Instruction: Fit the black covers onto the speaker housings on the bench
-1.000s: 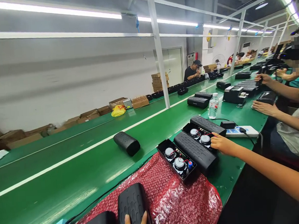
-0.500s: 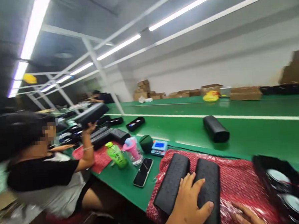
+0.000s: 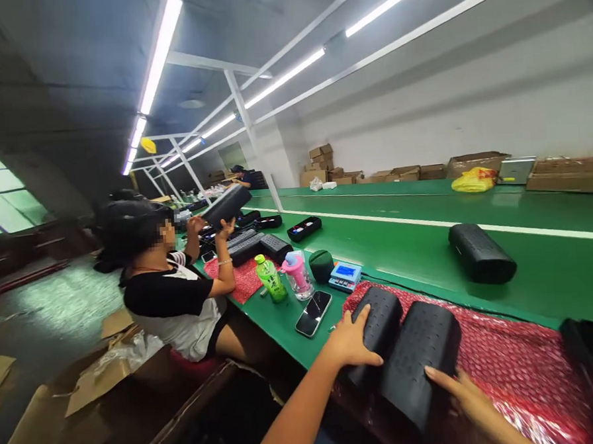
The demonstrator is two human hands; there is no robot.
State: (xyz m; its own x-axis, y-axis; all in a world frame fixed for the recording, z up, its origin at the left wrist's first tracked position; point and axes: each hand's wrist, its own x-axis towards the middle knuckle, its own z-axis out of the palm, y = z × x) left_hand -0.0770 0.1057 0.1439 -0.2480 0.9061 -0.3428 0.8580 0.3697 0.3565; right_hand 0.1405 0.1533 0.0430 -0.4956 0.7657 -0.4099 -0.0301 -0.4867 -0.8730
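**Two hands on two black speaker shells at the edge of the green line**

The left hand (image 3: 350, 344) is lying on the near end of the left speaker shell (image 3: 376, 330), with the fingers curling over its top and the thumb pointing to the right; it is grasping the shell loosely. The right hand (image 3: 459, 392) is touching the right speaker shell (image 3: 416, 368) with stretched fingers on its lower side, not closing around it. Both shells are lying side by side, touching each other, on the red bubble wrap (image 3: 503, 370) at the near edge of the green conveyor table (image 3: 417, 255).

Another black speaker (image 3: 482, 253) is lying alone further on the green belt, well apart from the hands. To the left of the wrap, a phone (image 3: 314, 313), a small blue-screen meter (image 3: 346, 276), a pink cup (image 3: 297, 275) and a green bottle (image 3: 271, 278) are standing near each other. Beyond them a co-worker (image 3: 173, 288) is sitting and is holding up a long black speaker (image 3: 226, 204) with both hands. Cardboard boxes (image 3: 398, 173) and a yellow bag (image 3: 472, 180) are lying along the far wall.
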